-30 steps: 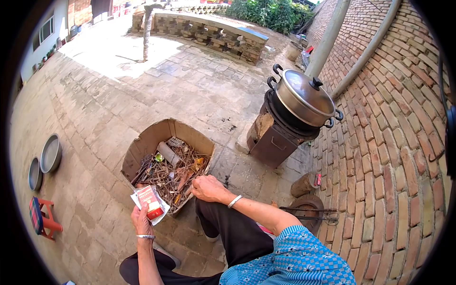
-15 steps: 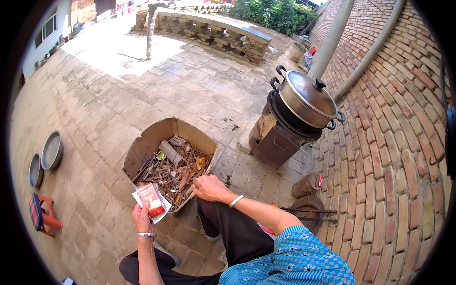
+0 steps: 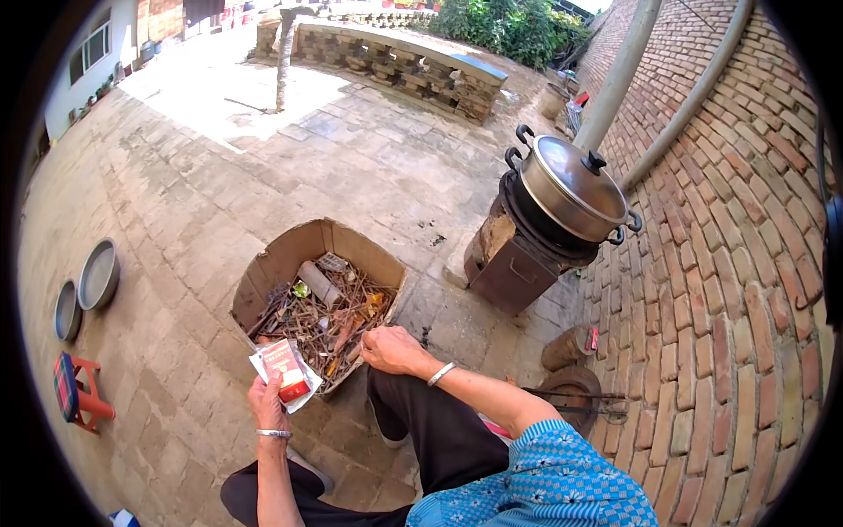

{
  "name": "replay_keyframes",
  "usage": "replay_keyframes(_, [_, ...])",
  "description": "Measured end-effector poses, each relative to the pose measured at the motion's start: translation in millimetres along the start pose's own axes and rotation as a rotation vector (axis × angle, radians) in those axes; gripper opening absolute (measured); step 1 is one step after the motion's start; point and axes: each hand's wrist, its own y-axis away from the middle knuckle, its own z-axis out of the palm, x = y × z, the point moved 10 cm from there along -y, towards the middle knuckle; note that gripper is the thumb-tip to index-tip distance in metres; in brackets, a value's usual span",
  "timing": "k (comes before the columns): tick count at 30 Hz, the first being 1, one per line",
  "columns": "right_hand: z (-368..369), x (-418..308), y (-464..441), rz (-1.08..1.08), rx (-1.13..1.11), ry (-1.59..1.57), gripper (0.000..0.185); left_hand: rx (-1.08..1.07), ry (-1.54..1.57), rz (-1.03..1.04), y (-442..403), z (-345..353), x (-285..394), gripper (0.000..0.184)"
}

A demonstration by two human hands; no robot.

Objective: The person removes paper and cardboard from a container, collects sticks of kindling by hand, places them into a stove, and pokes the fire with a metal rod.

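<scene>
So the left hand (image 3: 266,400) had thumb and fingers clamped on the red packet (image 3: 286,370) at the cardboard box (image 3: 290,253)'s near-left edge; the right hand (image 3: 393,350)'s fingers curled together near its near-right corner, any hold unclear. Good handling meant light, level support.

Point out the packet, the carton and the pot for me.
Packet (image 3: 296,388): head view, on its red end.
Carton (image 3: 291,252): head view, on the bare inner wall at the far side.
Pot (image 3: 569,169): head view, on its lid, off the knob.
</scene>
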Motion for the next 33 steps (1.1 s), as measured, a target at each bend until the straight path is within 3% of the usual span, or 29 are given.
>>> replay_keyframes(33, [-4.0, 1.1, 2.0, 0.007, 0.002, -0.021, 0.028, 0.015, -0.029, -0.032, 2.1, 7.4, -5.7, 0.027])
